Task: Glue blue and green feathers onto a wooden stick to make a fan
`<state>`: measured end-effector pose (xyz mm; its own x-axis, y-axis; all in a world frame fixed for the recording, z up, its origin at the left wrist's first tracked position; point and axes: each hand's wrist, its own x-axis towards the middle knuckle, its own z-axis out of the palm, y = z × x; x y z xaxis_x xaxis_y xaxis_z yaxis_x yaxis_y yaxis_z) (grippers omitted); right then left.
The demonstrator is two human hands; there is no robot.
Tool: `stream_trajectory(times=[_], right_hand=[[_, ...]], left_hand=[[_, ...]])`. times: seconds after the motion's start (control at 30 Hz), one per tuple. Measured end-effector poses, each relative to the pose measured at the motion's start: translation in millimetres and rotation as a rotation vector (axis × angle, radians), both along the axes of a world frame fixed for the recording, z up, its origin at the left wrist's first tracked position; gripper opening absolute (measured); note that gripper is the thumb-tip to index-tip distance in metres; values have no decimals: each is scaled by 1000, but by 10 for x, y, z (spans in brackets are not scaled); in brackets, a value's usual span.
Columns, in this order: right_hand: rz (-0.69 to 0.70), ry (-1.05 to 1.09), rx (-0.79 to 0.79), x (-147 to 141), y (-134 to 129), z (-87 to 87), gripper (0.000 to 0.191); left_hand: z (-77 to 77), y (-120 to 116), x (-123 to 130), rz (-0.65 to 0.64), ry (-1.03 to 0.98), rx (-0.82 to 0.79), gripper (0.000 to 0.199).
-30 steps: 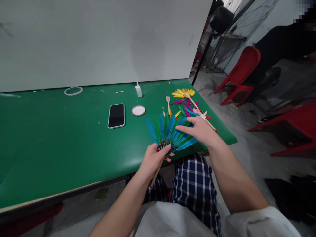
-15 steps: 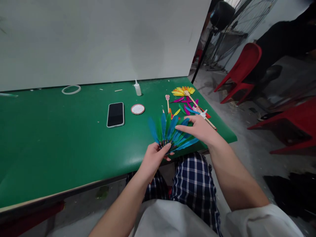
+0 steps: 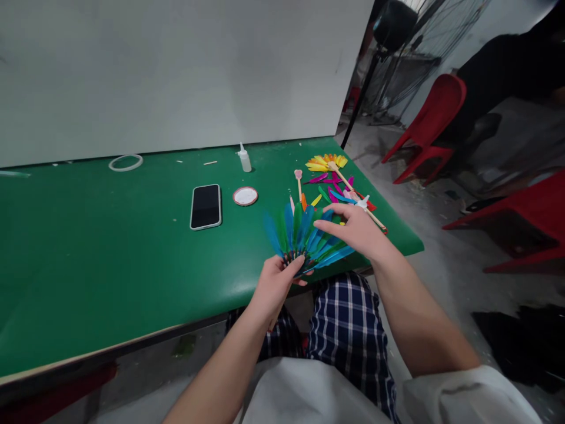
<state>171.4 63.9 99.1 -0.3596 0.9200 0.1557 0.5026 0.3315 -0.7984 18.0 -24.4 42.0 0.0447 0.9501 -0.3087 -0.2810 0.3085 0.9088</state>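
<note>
A fan of blue and green feathers [image 3: 304, 232] is spread over the table's front edge. My left hand [image 3: 279, 280] is closed on its base, thumb on top where the quills meet. At the fan's upper right, my right hand [image 3: 353, 228] curves over the feathers with thumb and fingers apart; whether the fingertips touch a feather is hard to tell. Beyond it lie a yellow and orange feather fan [image 3: 326, 162], loose magenta feathers [image 3: 320, 178] and a stick with a pink end [image 3: 299, 182]. A white nozzle [image 3: 362, 202] shows beside my right hand.
On the green table [image 3: 132, 265] are a phone [image 3: 205, 206], a round white lid [image 3: 245, 196], a small glue bottle [image 3: 244, 159] and a clear ring [image 3: 126, 162]. Red chairs [image 3: 435, 118] and a person in black are to the right.
My right hand has shifted very slightly at the fan's upper right feathers. My left hand keeps its hold on the base. The camera view has moved a little.
</note>
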Motion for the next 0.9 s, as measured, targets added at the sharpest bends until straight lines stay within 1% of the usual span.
stream_trajectory(times=[0.13,0.17,0.23,0.3,0.37,0.43,0.5,0.57,0.67,0.73,0.83,0.9], right_hand=[[-80,144,10,60,25,16,24],[-116,186,31,83,12,30,23],[-221,267,104,130,-46,54,21],[-319,350,173,167,-143,55,19],[-375,420,195,171,-261,21,17],[-421,459,206,125,-386,-43,15],[-458,466,226,31,-507,-119,13],[-445,438,236,-84,-612,-191,12],[-340,374,229,-214,-712,-280,11],[-304,357,206,-249,-740,-336,12],[-336,356,130,-271,-762,-433,12],[-330,340,35,-312,-777,-515,13]], left_hand=[[-39,12,-19,6,-41,-33,29],[-48,10,-26,21,-49,-29,28],[-42,-5,-43,92,-47,-1,27],[0,-32,-62,196,-10,48,27],[65,-60,-82,287,24,91,27],[126,-76,-102,332,12,107,26],[163,-74,-121,335,-49,106,25],[174,-60,-138,326,-120,93,22],[167,-38,-152,317,-210,49,18],[157,-26,-154,304,-259,19,17],[124,-1,-143,307,-347,29,17],[87,29,-127,344,-405,71,17]])
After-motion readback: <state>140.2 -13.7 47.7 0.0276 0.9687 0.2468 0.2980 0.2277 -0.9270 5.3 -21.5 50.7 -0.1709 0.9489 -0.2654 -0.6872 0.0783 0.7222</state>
